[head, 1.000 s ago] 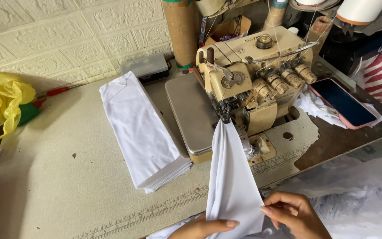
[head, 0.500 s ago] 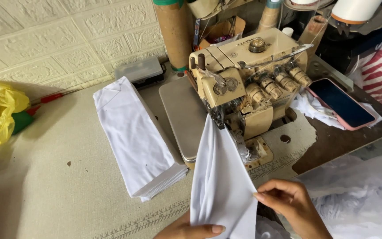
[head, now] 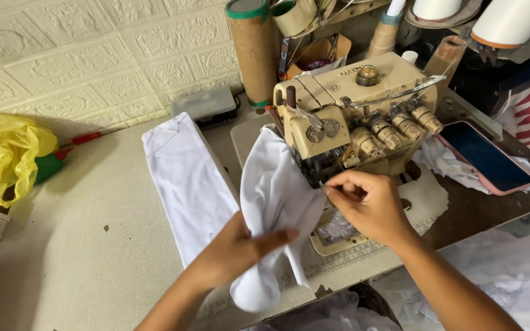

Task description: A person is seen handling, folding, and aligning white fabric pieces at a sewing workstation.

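Observation:
My left hand [head: 240, 248] grips a bunched piece of white fabric [head: 274, 202] from below, lifting it just left of the beige overlock sewing machine [head: 357, 110]. My right hand [head: 366, 205] is pinched shut at the fabric's right edge, close to the machine's needle area. The fabric's lower end hangs over the table's front edge. A folded stack of white fabric pieces [head: 185, 184] lies on the table to the left of my hands.
A phone in a pink case [head: 483, 156] lies right of the machine on white scraps. A tall cardboard tube [head: 253, 49] and thread cones stand behind. A yellow plastic bag [head: 1, 156] sits far left. More white cloth [head: 516, 276] lies lower right.
Both hands have risen from the table's front edge toward the machine. The flat hanging fabric is now gathered up in my left hand, and my right hand has moved to the needle area.

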